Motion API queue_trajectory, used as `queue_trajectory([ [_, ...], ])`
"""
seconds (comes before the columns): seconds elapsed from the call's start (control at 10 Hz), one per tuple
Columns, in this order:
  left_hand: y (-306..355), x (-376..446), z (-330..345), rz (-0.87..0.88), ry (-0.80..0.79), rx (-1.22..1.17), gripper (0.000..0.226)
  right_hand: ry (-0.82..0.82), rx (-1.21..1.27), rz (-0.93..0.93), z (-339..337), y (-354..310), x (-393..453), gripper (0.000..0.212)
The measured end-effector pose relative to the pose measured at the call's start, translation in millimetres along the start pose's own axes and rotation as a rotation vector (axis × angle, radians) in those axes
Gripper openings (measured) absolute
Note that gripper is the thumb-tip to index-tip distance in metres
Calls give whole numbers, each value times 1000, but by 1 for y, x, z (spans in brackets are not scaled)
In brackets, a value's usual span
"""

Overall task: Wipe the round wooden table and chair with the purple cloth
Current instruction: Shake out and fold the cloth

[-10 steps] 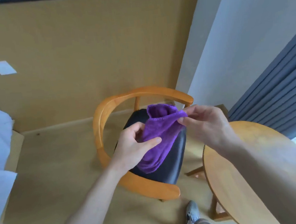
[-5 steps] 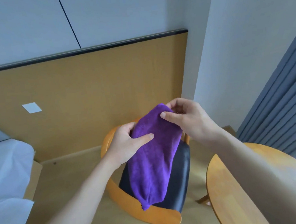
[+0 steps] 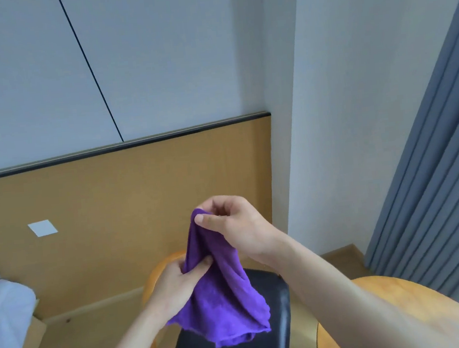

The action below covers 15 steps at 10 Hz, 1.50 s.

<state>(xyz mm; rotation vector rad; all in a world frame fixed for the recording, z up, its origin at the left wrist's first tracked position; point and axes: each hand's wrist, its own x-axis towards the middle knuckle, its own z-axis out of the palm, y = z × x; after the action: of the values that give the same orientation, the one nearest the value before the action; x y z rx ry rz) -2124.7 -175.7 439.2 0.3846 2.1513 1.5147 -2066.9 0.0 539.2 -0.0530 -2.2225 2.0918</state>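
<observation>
Hanging between both hands, the purple cloth droops above the chair, left of the round wooden worktop. The right hand pinches its top fold; the left hand pinches a gathered edge lower down. It looks light, soft and limp, so it probably handles best bunched into a pad, gripped at the folded edges.

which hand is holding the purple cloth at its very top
The right hand pinches the purple cloth at its top; the left hand grips it lower, midway down.
</observation>
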Motion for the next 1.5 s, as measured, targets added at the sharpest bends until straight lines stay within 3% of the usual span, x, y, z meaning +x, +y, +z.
queue_trajectory([
  [0.2, -22, 3, 3, -22, -30, 91, 40, 46, 74, -20, 11, -11, 14, 10],
  [0.3, -30, 7, -2, -43, -40, -20, 55, 60, 179, -49, 20, -20, 23, 11],
  [0.4, -159, 39, 34, -42, -67, 98, 44, 106, 237, -74, 28, -30, 35, 8],
  [0.5, -163, 31, 50, -30, 66, 145, 33, 182, 255, -72, 29, -30, 42, 8],
  [0.6, -70, 33, 106, -18, 24, -96, 22, 257, 310, -24, 23, -21, 44, 6],
  [0.7, -20, 43, 39, -185, -101, -342, 12, 358, 315, 50, 13, -3, 39, 12],
  [0.8, 47, 39, -52, -209, 130, -299, 17, 444, 355, 137, 3, 15, 34, 19],
  [0.9, 83, 38, -67, -67, 25, -570, 17, 435, 520, 122, -15, -2, 38, 25],
  [1.0, 136, 42, -99, 220, -154, -866, 42, 303, 771, -161, -47, -45, 42, 58],
  [1.1, 144, 52, -108, 333, -51, -703, 50, 262, 459, -123, -45, -44, 41, 89],
  [1.2, 107, 67, -67, 103, 42, -420, 34, 109, 290, 73, -2, 5, 48, 56],
  [1.3, 83, 74, -54, 129, 11, -148, 19, 247, 63, 108, 16, 44, 73, 19],
  [1.4, 89, 73, -68, 109, -20, 19, 30, 402, -144, 173, 1, 39, 86, 31],
  [1.5, 109, 77, -86, 127, 13, 120, 34, 420, -231, 231, -30, 16, 92, 40],
])
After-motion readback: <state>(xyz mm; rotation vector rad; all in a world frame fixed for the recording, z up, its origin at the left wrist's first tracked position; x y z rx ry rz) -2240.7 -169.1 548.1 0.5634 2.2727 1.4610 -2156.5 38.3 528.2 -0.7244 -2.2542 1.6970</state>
